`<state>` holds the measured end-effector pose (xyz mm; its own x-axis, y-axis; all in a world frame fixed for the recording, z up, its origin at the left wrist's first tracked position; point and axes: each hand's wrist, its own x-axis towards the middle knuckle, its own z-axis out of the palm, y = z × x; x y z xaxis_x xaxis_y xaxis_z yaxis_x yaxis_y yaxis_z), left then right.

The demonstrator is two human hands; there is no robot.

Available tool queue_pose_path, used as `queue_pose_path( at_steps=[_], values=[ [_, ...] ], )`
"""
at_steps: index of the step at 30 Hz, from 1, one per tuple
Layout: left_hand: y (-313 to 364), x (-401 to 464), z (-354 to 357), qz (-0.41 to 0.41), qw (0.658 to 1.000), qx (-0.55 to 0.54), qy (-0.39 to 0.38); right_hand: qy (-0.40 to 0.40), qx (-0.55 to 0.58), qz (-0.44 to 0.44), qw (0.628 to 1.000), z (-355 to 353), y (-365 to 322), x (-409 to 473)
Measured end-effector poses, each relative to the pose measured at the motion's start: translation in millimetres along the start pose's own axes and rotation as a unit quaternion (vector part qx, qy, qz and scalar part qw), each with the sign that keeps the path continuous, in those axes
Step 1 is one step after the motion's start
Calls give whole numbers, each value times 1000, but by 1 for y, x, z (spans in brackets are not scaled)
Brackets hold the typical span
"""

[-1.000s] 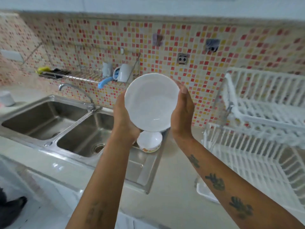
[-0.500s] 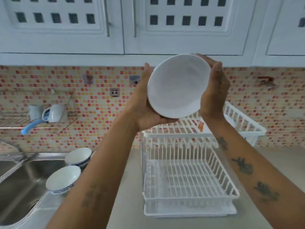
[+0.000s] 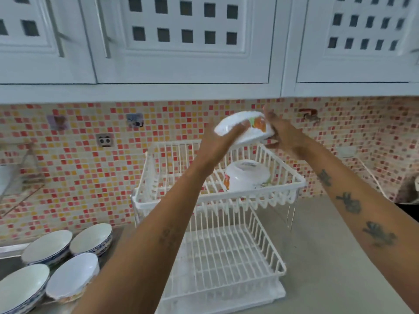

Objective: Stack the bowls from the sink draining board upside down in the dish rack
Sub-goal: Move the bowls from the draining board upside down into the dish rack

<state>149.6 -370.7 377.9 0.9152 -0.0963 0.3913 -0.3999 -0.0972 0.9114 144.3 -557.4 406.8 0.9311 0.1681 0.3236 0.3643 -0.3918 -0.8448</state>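
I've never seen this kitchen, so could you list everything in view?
White bowl with orange pattern: one, tilted, held above the rack.
White upturned bowl: one, upper rack tier.
White wire two-tier dish rack: one, on the grey counter.
White bowls: four, upright, lower left, some blue-rimmed.
White cupboards: above.
Red and yellow mosaic tiles: wall.
Left hand, right hand: both on the held bowl.

We've got bright, even, diffuse light with no hard shadows and only soft sheen on the worktop (image 3: 328,257). Motion blur smears the hands (image 3: 277,132) and the raised bowl (image 3: 243,129); the rest is slightly soft. Wide-angle distortion bows the cabinets (image 3: 181,41) at the edges.
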Motion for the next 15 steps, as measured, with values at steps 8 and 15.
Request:
queue_pose_path(
  at_steps=[8,15],
  values=[
    [-39,16,23,4,977,206,-62,-103,-33,10,994,-16,62,12],
    [-51,20,38,-12,938,332,-95,-168,-52,50,983,-14,79,22]
  ],
)
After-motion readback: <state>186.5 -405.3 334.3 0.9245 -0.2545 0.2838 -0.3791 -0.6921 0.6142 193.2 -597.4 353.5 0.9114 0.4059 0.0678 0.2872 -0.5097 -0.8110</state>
